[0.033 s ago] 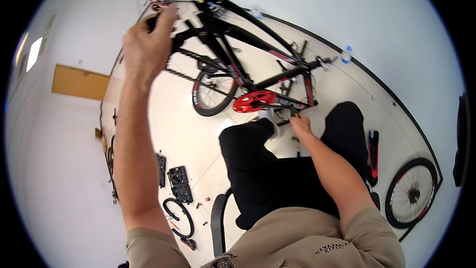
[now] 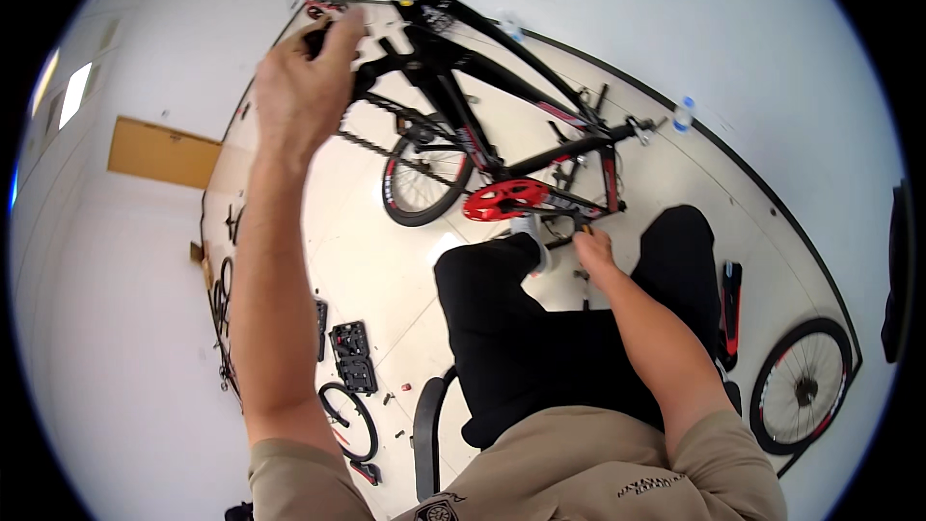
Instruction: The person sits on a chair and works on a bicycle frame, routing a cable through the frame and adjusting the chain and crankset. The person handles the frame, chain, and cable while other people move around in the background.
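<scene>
A black and red bicycle frame (image 2: 482,150) is in front of me, partly over a small-looking wheel (image 2: 422,185). My left hand (image 2: 304,87) is raised at the frame's left end, its fingers closed round a black part (image 2: 316,41) mostly hidden by the hand and blurred. From there a chain (image 2: 371,145) slants down to the red chainring (image 2: 503,201). My right hand (image 2: 595,249) is low at the centre, near my knees. Its fingers are closed on what looks like a black pedal (image 2: 583,229) with a yellow-orange edge, close to the crank.
Clear bottles (image 2: 684,114) stand along the far wall. At right lie a black and red saddle-like part (image 2: 731,314) and a loose wheel (image 2: 803,386). An opened black tool case (image 2: 352,357), a curved handlebar (image 2: 349,422) and small parts are on the floor at left. A chair armrest (image 2: 429,434) is beside me.
The whole scene has shifted slightly right in the picture. Both hands keep their places on the bicycle parts, with no clear change of grip.
</scene>
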Available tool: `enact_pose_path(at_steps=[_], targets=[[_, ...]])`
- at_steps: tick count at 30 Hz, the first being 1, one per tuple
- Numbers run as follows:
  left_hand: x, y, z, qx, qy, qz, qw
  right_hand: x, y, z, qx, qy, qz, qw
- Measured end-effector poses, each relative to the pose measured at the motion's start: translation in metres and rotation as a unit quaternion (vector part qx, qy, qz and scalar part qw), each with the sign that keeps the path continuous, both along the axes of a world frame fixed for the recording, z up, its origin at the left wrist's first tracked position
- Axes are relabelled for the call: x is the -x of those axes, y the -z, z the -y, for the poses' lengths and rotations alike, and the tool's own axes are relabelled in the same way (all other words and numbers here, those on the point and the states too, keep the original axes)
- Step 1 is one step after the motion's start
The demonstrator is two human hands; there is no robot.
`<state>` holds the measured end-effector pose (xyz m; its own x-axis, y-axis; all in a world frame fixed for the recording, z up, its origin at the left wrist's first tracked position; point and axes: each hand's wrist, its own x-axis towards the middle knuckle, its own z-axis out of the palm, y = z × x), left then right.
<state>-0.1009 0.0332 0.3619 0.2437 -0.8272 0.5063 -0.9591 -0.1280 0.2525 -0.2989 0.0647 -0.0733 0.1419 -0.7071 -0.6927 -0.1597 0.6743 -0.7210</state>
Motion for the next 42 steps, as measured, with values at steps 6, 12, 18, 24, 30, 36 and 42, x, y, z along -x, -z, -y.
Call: enact_pose_path(at_steps=[6,12,18,24,30,36,42], targets=[[-0.005,0.003,0.003,-0.004,-0.017,0.008,1.0,0.001,0.003,0.009,-0.08,0.073,0.048,0.993],[-0.006,-0.002,-0.001,-0.032,0.011,-0.024,0.999,0.014,0.015,0.008,-0.112,0.129,0.148,0.974],[0.003,-0.009,-0.008,-0.026,-0.006,0.01,1.0,0.018,0.011,0.003,-0.119,0.165,0.198,0.959],[0.002,-0.012,-0.009,-0.052,-0.004,-0.017,0.998,0.019,-0.005,-0.006,-0.105,0.239,0.215,0.941],[-0.005,-0.006,-0.013,-0.02,0.013,-0.028,0.999,0.024,-0.023,-0.012,-0.121,0.26,0.326,0.901],[0.0,-0.004,0.001,0.053,0.022,0.041,0.998,0.03,0.011,0.005,-0.181,0.286,0.454,0.824],[-0.023,0.008,0.003,-0.009,0.0,0.003,1.0,0.025,0.018,0.008,-0.238,0.264,0.449,0.82]])
